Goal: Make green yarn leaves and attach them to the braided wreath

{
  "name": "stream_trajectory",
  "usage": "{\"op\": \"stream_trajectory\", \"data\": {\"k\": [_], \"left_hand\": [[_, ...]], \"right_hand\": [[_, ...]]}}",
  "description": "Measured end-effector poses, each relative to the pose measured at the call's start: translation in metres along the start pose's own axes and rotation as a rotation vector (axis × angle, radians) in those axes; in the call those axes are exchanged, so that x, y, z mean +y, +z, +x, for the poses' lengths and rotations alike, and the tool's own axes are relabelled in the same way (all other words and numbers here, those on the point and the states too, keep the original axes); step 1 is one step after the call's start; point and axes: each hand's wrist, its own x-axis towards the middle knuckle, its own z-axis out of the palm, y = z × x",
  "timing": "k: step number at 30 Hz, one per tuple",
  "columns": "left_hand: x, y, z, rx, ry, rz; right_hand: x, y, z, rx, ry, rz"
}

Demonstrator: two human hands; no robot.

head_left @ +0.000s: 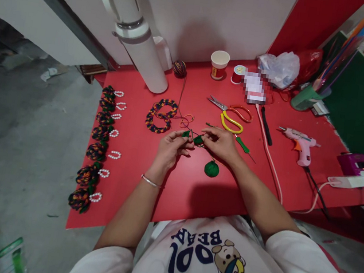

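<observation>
My left hand (pixel 174 146) is closed, its thumb and fingers pinching a small green knitted piece (pixel 186 134). Close beside it, my right hand (pixel 219 142) pinches another green knitted piece (pixel 198 140), with dark yarn strands running between the two hands. A small green tip pokes out beyond the right fingers; its kind I cannot make out. Below the hands lies a green yarn ball (pixel 211 169). Left of them rests a multicoloured braided strip (pixel 161 115), curled in loops. A dark yarn strand leads back to a multicoloured yarn ball (pixel 179 68).
Scissors (pixel 232 121) and a green-handled hook (pixel 242 144) lie beyond my right hand. A pink glue gun (pixel 301 145) and cables are at right. Several knitted flowers (pixel 96 152) with bead loops line the left edge. A tall flask (pixel 142 50) and paper cup (pixel 219 65) stand behind.
</observation>
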Motion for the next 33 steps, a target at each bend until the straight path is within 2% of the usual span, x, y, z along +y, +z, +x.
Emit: {"op": "stream_trajectory", "data": {"k": [3,7,12,18,25,30,33], "left_hand": [[-0.002,0.003,-0.003,-0.026,0.005,-0.002],[-0.005,0.007,-0.005,-0.065,0.012,0.009],[-0.009,0.005,-0.004,-0.033,0.007,0.018],[-0.007,0.006,-0.004,-0.005,-0.001,-0.022],[-0.004,0.010,-0.006,-0.041,-0.038,0.014],[-0.005,0.009,-0.004,0.000,-0.049,0.014],[-0.005,0.009,-0.004,-0.017,-0.049,0.016]], "right_hand": [[-0.005,-0.001,-0.001,-0.016,0.014,0.141],[-0.013,-0.001,-0.001,-0.066,-0.022,0.147],[-0.017,-0.002,-0.002,-0.063,0.009,0.238],[-0.015,0.000,-0.005,-0.166,0.017,0.252],[-0.010,0.006,-0.004,-0.150,-0.001,0.195],[-0.011,0.006,-0.003,-0.093,0.070,0.173],[-0.011,0.005,-0.002,-0.079,0.089,0.184]]}}
